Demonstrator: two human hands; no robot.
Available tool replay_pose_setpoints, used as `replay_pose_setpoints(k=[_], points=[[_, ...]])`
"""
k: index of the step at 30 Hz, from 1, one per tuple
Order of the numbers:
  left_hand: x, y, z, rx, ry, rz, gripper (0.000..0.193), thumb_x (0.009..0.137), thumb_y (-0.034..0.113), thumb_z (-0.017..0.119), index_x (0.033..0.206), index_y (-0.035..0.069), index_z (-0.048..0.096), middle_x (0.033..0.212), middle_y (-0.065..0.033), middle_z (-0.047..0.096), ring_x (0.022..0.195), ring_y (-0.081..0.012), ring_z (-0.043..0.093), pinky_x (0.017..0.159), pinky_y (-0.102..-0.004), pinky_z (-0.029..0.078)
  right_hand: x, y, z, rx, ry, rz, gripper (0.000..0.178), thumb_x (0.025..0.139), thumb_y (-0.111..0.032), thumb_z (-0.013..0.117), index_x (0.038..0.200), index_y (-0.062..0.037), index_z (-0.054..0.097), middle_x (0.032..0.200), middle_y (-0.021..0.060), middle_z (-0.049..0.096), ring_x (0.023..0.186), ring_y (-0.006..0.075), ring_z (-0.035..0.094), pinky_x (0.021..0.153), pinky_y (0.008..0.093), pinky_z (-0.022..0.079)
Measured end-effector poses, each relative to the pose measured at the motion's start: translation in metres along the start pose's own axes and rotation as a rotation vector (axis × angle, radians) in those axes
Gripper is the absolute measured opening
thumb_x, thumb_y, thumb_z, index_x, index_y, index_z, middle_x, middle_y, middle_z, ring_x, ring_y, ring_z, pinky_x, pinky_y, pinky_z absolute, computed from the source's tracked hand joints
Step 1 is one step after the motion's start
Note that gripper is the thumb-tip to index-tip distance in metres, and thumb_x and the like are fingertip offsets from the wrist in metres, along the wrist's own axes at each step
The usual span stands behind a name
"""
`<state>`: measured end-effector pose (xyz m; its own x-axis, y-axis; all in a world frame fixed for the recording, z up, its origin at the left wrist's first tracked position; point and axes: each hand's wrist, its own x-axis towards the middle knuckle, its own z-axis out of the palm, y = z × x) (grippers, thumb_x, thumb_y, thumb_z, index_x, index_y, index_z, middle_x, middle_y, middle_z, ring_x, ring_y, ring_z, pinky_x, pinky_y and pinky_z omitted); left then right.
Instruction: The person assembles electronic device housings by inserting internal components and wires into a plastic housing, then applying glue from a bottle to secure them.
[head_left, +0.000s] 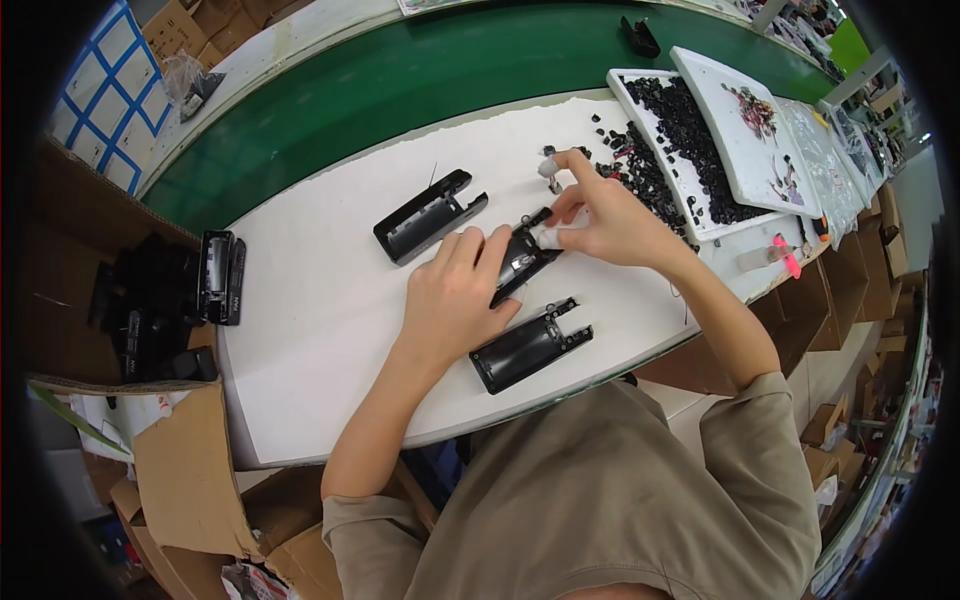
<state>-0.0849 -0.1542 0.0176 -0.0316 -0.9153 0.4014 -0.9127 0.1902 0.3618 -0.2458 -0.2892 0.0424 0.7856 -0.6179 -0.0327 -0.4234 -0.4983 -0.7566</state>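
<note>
On the white sheet (330,330) before you, the black case (519,261) lies under your left hand (452,290), fingers clamped over its sides. Your right hand (618,222) is at its right end, white-capped thumb and forefinger apart (whether the other fingers pinch anything, I cannot tell). Pale lettering marks another case (236,282) near the sheet's left edge.

A wide fisheye camera looked down from head height onto the table (310,340) close below, the wearer's torso (600,480) nearest it.
</note>
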Motion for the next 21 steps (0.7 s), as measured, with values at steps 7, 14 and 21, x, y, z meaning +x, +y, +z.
replay_pose_setpoints(k=[7,14,21], points=[[0.001,0.001,-0.002,0.135,0.044,0.135,0.068,0.048,0.019,0.079,0.110,0.005,0.055,0.083,-0.0050,0.048,0.074,-0.0178,0.052,0.049,-0.0270,0.046,0.002,-0.004,0.005,0.048,-0.040,0.106,0.076,0.068,0.004,0.061,0.134,-0.0082,0.024,0.069,0.0085,0.058,0.070,0.0186,0.059,0.068,0.0289,0.047],[-0.001,0.003,-0.002,0.048,0.018,0.026,0.066,0.049,0.015,0.077,0.112,0.007,0.055,0.082,-0.0053,0.048,0.074,-0.0205,0.053,0.054,-0.0313,0.047,-0.003,0.004,0.005,0.287,0.044,0.112,0.074,0.071,0.009,0.057,0.135,-0.0075,0.024,0.068,0.0055,0.057,0.061,0.0095,0.051,0.056,0.0234,0.040],[0.000,0.002,-0.002,-0.003,-0.031,-0.033,0.070,0.051,0.015,0.076,0.117,0.010,0.053,0.081,-0.0063,0.047,0.071,-0.0215,0.053,0.055,-0.0322,0.047,-0.014,0.006,0.018,-0.088,0.292,-0.247,0.068,0.074,0.006,0.059,0.132,-0.0045,0.026,0.071,0.0100,0.059,0.065,0.0224,0.058,0.062,0.0296,0.045]])
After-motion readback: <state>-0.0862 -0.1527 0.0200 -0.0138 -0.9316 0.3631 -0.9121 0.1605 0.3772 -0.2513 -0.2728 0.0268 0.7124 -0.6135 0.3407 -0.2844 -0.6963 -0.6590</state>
